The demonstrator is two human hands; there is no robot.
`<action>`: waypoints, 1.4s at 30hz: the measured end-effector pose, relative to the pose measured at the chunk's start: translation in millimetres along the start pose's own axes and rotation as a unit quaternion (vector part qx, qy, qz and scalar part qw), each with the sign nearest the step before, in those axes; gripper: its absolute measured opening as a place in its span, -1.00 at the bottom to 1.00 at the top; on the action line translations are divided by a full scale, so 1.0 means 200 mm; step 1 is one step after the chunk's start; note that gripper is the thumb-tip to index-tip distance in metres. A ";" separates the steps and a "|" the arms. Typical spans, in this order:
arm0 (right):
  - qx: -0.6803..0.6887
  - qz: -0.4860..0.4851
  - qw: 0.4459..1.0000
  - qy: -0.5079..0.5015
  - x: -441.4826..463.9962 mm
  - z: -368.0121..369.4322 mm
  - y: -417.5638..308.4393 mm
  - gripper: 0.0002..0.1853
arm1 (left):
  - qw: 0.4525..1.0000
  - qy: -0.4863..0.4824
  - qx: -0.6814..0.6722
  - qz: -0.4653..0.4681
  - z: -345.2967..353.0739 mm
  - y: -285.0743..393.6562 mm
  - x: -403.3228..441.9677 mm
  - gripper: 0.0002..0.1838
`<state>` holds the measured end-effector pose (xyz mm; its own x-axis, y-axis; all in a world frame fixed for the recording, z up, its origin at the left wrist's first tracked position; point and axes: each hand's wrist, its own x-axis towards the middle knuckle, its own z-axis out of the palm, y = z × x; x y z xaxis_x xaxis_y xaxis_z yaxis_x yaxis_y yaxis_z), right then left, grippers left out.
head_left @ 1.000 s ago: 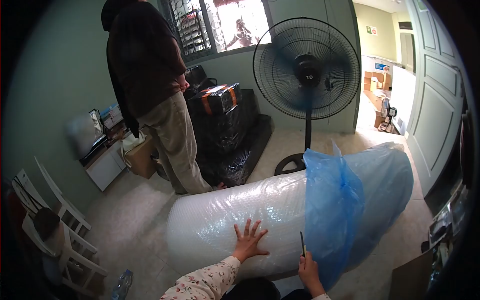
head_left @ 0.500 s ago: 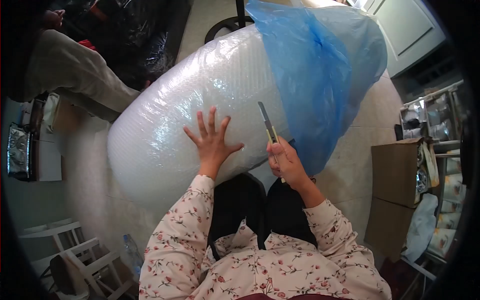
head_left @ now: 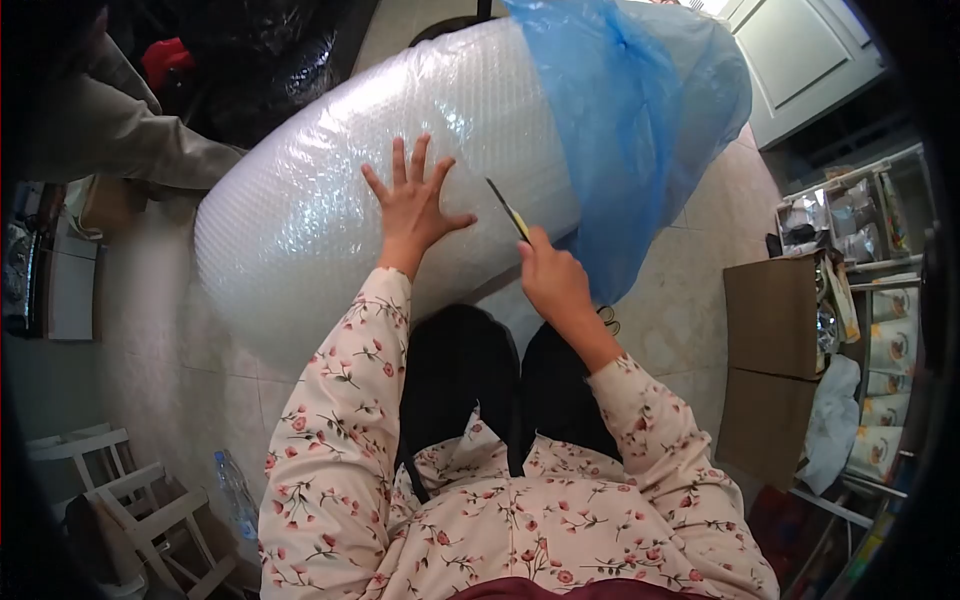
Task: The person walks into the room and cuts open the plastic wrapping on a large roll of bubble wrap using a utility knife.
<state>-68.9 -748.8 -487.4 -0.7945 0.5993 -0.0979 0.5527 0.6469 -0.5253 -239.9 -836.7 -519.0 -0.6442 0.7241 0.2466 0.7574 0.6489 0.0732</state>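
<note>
A large roll of bubble wrap (head_left: 300, 210) lies across the floor before my knees. Blue plastic sheeting (head_left: 610, 130) covers its right end. My left hand (head_left: 412, 205) rests on the roll with its fingers spread and holds nothing. In my right hand (head_left: 556, 280) is a utility knife (head_left: 514, 217), its blade out and pointing up and left over the bubble wrap, right of my left hand. Whether the blade tip touches the wrap I cannot tell.
Another person's leg (head_left: 150, 140) is beside the roll's left end. Cardboard boxes (head_left: 770, 310) and shelves with packets (head_left: 890, 340) stand at the right. A plastic bottle (head_left: 235, 490) and a white wooden frame (head_left: 150, 500) are at the lower left. A white door (head_left: 800, 65) is at upper right.
The knife has turned to point further left, its blade lower over the wrap. Both hands appear higher in view as the camera view has shifted. The other person's leg has shifted left.
</note>
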 end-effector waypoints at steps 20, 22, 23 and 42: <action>-0.165 0.038 0.985 -0.045 0.17 0.05 -0.14 -0.77 | 0.998 0.034 -0.053 -0.002 0.05 0.01 -0.01 -0.21; -0.170 0.042 0.983 -0.051 0.18 0.02 -0.17 -0.77 | 0.998 0.040 -0.047 0.000 0.06 0.00 -0.01 -0.23; -0.174 0.045 0.982 -0.052 0.18 0.02 -0.18 -0.78 | 0.998 0.045 -0.050 0.001 0.06 0.00 -0.01 -0.23; -0.189 0.058 0.970 -0.140 0.31 0.14 -0.15 -0.71 | 1.000 0.009 -0.016 -0.004 0.06 0.04 -0.04 -0.18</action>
<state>-141.2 -743.3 -501.1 -0.7287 0.5614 -0.3921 0.6540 0.7404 -0.1553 -230.4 -834.6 -531.6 -0.6487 0.7142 0.2628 0.7551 0.6471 0.1053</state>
